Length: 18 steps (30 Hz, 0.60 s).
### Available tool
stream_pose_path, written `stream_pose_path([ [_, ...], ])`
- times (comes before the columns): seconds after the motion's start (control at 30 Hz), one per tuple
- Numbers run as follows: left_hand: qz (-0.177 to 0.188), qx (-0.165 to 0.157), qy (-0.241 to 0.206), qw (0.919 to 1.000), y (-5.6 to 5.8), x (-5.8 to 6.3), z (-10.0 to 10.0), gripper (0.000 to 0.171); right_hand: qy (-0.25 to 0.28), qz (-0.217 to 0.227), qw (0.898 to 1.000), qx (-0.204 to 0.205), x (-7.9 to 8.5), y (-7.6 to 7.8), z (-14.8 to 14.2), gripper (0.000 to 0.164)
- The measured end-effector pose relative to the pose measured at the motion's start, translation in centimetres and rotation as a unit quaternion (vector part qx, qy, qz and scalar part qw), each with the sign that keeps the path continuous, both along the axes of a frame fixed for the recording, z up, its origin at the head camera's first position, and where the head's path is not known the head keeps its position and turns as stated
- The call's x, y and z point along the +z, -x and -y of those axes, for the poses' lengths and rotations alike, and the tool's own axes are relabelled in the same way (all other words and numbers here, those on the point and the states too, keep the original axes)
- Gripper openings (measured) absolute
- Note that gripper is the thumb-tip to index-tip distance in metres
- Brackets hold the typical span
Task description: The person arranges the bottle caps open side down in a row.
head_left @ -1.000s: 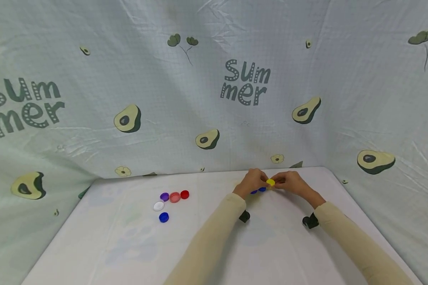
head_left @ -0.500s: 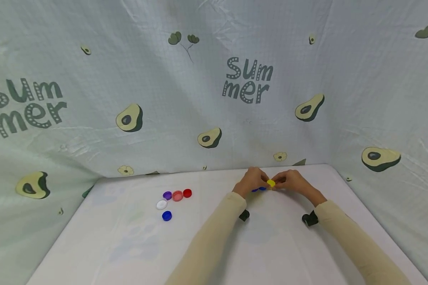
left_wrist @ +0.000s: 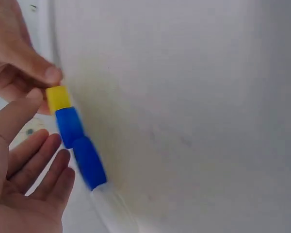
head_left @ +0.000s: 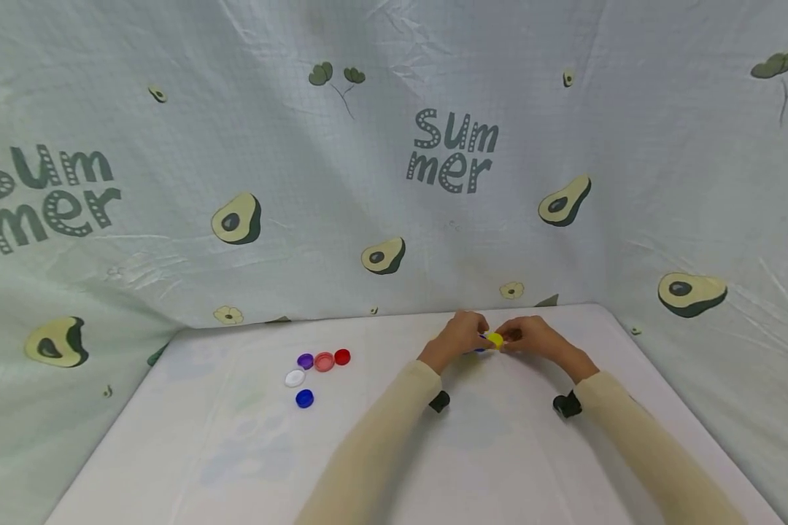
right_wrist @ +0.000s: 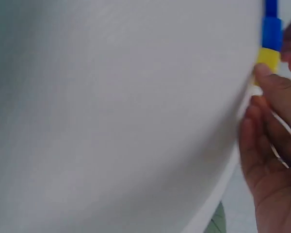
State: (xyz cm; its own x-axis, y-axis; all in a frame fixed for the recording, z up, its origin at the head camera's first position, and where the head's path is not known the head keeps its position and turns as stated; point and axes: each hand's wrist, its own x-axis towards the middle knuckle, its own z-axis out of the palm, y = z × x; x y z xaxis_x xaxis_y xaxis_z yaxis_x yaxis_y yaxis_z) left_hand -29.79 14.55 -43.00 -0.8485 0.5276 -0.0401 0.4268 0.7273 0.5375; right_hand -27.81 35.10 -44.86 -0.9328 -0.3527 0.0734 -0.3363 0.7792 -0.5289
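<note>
Printed sheeting point(head_left: 302, 168) backs the white table point(head_left: 499, 452), its far edge carrying a yellow cap point(head_left: 495, 340) lined up with blue caps point(left_wrist: 69, 127). From my remote post, the pose seems meant to keep them straight: left hand point(head_left: 457, 336) loosely spread alongside; right hand point(head_left: 532, 337) angled inward, thumb touching the yellow cap, whether pinching I cannot tell.

The head camera faces forward and down, set far enough back to take in the table point(head_left: 236, 452) and, at twelve o'clock, the printed sheet point(head_left: 302, 160). Both wrist cameras look from close by: the left has the left grip point(left_wrist: 19, 201) at eight o'clock, the right has the right grip point(right_wrist: 266, 170) at four. All three share the yellow cap point(head_left: 495, 340), at four, nine and two respectively.
</note>
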Motion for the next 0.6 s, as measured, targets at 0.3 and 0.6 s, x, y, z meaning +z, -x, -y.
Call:
stream_pose_path([
  [0.3, -0.046, -0.037, -0.065, 0.9961, -2.5, 2.1, 5.7, 0.036, -0.008, -0.047, 0.999, -0.019, 1.6, -1.5, 2.8, 0.040],
  [0.6, -0.059, -0.017, -0.097, 0.9934, -3.5, 2.8, 14.3, 0.030, 0.038, -0.067, 0.995, 0.066, 2.7, -2.1, 9.7, 0.040],
])
